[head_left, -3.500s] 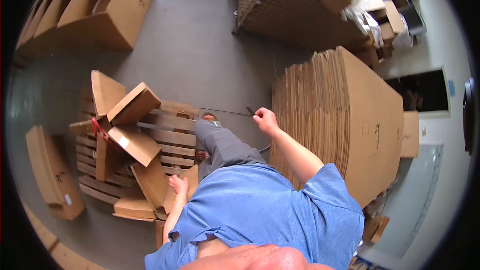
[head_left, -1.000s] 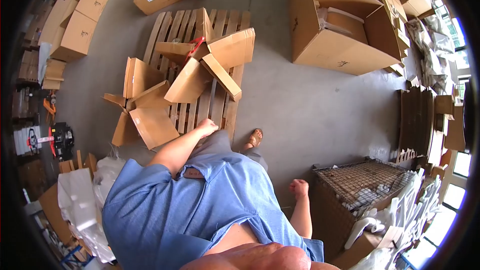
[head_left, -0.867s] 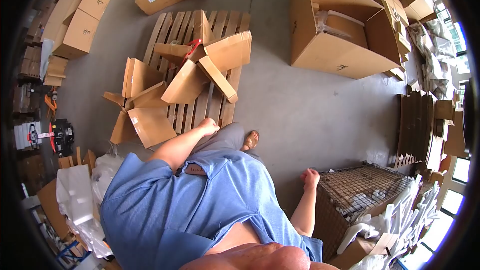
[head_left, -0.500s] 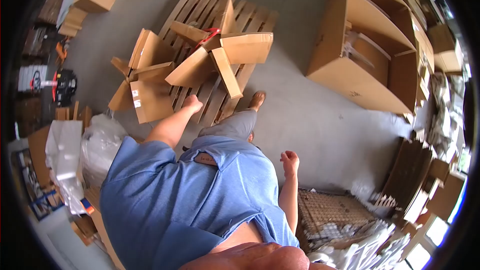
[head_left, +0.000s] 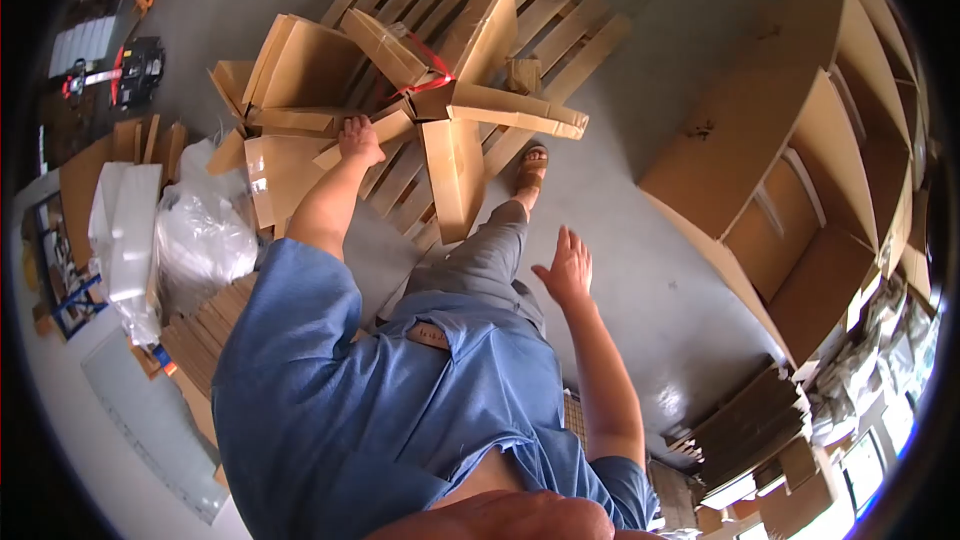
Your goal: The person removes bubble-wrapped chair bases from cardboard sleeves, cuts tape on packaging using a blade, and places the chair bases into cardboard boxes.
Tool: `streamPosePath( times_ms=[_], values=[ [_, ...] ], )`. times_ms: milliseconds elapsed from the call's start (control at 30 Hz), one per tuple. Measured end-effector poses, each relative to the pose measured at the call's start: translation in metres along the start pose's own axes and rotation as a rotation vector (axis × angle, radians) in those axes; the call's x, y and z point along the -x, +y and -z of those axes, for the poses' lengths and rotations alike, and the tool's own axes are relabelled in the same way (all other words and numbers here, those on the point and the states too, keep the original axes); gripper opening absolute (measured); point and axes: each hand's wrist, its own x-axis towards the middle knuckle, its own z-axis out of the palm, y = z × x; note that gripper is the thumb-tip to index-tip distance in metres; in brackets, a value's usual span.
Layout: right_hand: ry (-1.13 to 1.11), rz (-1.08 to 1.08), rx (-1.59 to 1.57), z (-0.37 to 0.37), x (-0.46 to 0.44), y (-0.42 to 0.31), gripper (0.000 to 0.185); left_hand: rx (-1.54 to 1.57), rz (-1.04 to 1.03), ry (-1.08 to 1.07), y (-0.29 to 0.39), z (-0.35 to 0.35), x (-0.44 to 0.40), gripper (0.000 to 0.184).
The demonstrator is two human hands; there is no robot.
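Observation:
My left hand (head_left: 361,141) reaches to the open cardboard box (head_left: 290,165) on the left. Its fingers are extended over the edge of a flap and seem to touch it; a firm grip does not show. Beside it on the wooden pallet (head_left: 590,50) stands another open cardboard box (head_left: 455,175), flaps folded outward, with a red strap (head_left: 437,64) near its middle. My right hand (head_left: 567,265) hangs in the air over the floor by my leg. Its fingers are stretched and the thumb is apart, with nothing held.
Large cardboard boxes (head_left: 745,125) stand on the right. A plastic-wrapped bundle (head_left: 205,230) and stacked cardboard sheets (head_left: 205,335) are close on my left. Farther left is a red and black pallet jack (head_left: 137,72). Flattened cardboard (head_left: 745,430) is stacked at the lower right.
I have come closer to the pallet. My left hand has moved forward to the left box's flap and its fingers have extended. My right hand has risen forward and opened from a loose curl.

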Motion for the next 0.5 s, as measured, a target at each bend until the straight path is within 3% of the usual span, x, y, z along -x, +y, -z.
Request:
streamPosePath(
  times_ms=[33,133,233,300,333,400,433,467,500],
  values=[
    [0.048,0.055,0.045,0.012,-0.025,-0.007,0.099,0.023,0.015,-0.126,0.006,0.003,-0.003,0.090],
    [0.124,0.175,0.128,0.038,-0.097,-0.024,0.101,0.098,0.010,-0.118,0.017,0.008,-0.014,0.086],
    [0.173,0.198,0.212,0.067,-0.151,-0.048,0.101,0.460,-0.093,0.310,0.024,-0.022,-0.042,0.075],
    [0.204,0.244,0.296,0.062,-0.187,-0.046,0.101,0.486,-0.174,0.341,0.054,0.035,-0.031,0.075],
    [0.258,0.274,0.377,0.058,-0.202,-0.041,0.101,0.518,-0.270,0.377,0.070,0.056,-0.026,0.061],
    [0.232,0.306,0.409,0.053,-0.228,-0.037,0.102,0.471,-0.389,0.200,0.088,0.046,-0.038,0.044],
    [0.105,0.278,0.405,0.056,-0.236,-0.037,0.103,0.473,-0.370,0.190,0.087,0.044,-0.049,0.044],
    [-0.018,0.247,0.405,0.057,-0.243,-0.038,0.104,0.446,-0.352,-0.079,0.087,0.048,-0.064,0.036],
    [0.004,0.255,0.464,0.055,-0.244,-0.037,0.105,0.421,-0.333,-0.346,0.085,0.054,-0.079,0.030]
  ],
)
